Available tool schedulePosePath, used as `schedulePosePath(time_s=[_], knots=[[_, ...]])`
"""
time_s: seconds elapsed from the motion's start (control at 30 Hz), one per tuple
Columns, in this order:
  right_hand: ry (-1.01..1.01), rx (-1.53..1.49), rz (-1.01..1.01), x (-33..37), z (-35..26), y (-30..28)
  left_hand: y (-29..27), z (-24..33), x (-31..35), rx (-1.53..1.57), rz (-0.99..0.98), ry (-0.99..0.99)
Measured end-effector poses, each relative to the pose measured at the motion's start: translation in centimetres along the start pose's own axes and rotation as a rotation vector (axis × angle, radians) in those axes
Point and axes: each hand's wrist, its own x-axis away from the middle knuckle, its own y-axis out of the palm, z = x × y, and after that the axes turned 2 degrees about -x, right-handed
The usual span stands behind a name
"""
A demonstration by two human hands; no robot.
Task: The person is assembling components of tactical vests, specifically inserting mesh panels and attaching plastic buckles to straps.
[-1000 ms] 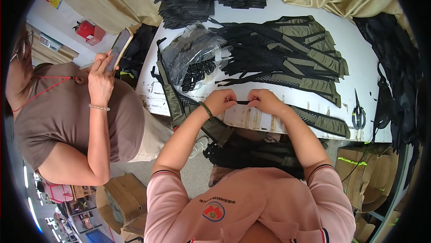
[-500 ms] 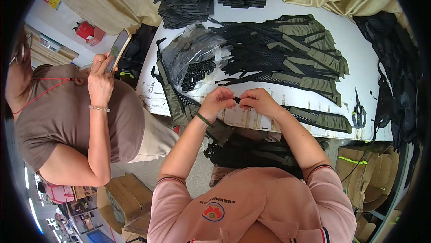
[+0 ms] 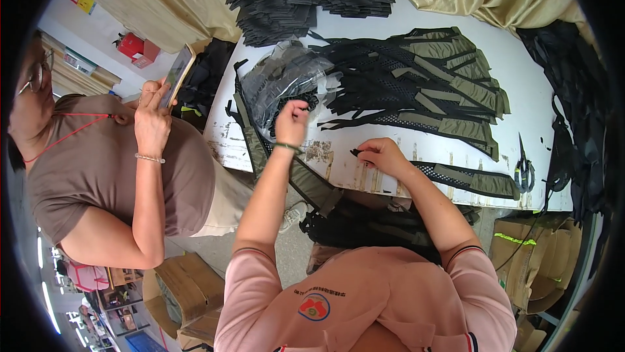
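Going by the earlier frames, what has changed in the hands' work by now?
The left hand has let go of the black strap end and moved up and left to the plastic bag; blur hides whether it holds anything. The right hand still pinches the black strap end. The scissors and strap pile stayed put.

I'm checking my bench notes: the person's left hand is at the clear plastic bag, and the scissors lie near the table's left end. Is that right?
Not quite: the head view shows the scissors near the right end of the table. The left hand is at the clear plastic bag.
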Motion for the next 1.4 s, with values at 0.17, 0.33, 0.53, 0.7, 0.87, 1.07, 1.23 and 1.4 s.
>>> schedulePosePath(time_s=[0.17, 0.33, 0.53, 0.7, 0.87, 1.07, 1.23, 1.4], knots=[[0.069, -0.025, 0.028, 0.1, 0.1, -0.7, 0.3, 0.0, -3.1, -0.670, 0.009, 0.051], [0.007, 0.034, -0.014, 0.1, 0.7, -1.0, 0.2, 0.7, -3.3, -0.735, -0.029, -0.014], [0.027, -0.027, -0.024, 0.8, -0.7, -1.3, 0.2, 3.0, -0.5, -0.169, -0.054, 0.102], [-0.019, -0.274, -0.110, 4.2, -4.1, -3.3, 1.7, 8.9, 6.9, 0.986, -0.650, -0.358], [0.006, -0.423, -0.259, 6.2, -4.6, -3.9, 4.1, 9.7, 9.9, 1.200, -0.804, -0.462], [-0.011, -0.503, -0.246, 7.4, -3.9, -4.0, 5.9, 11.1, 10.2, 1.323, -0.836, -0.435], [0.012, -0.462, -0.214, 8.1, -3.9, -4.0, 6.3, 11.5, 10.0, 1.303, -0.883, -0.407], [0.024, -0.251, -0.215, 8.8, -5.6, -4.1, 6.2, 11.2, 9.8, 1.255, -0.893, -0.401]])
